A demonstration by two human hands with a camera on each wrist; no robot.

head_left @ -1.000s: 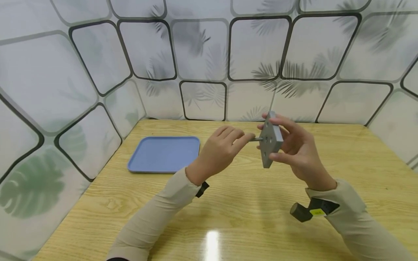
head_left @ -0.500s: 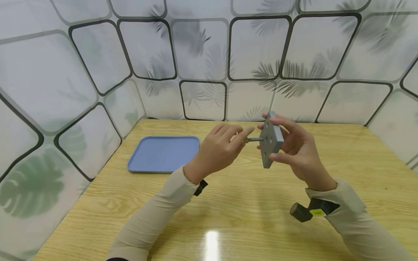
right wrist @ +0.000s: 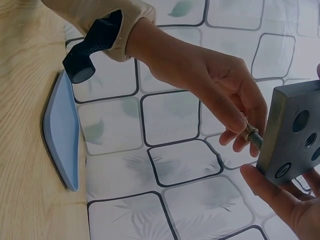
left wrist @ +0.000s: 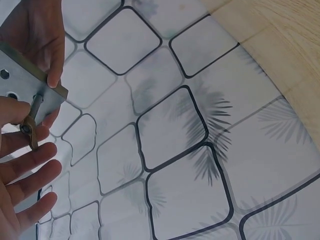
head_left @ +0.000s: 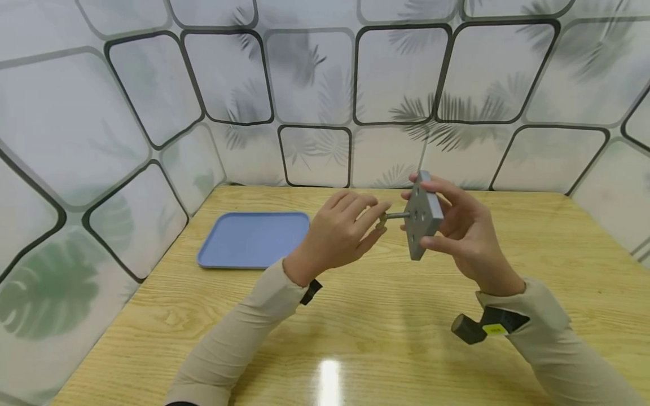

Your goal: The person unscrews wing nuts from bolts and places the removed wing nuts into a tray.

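Note:
My right hand (head_left: 469, 242) holds a thick grey metal plate (head_left: 422, 220) by its edges, raised above the table and standing nearly on edge. Several round holes pierce the plate. From its left face sticks a threaded bolt (head_left: 398, 215). A brass-coloured wing nut (left wrist: 30, 131) sits on the bolt's outer end, apart from the plate. My left hand (head_left: 337, 231) has its thumb and index finger at this nut, pinching it, while the other fingers spread away, as the left wrist view shows. In the right wrist view, thread (right wrist: 256, 140) shows between nut and plate.
A blue tray (head_left: 254, 239) lies on the wooden table (head_left: 355, 327) at the back left, behind my left forearm. Patterned fabric (head_left: 315, 84) hangs behind and beside the table. Each wrist carries a dark camera mount, like the right one (head_left: 469, 329).
My left fingers have drawn back leftward along the bolt and shifted their hold, leaving more of the bolt and the nut in sight. The right hand and plate have barely moved.

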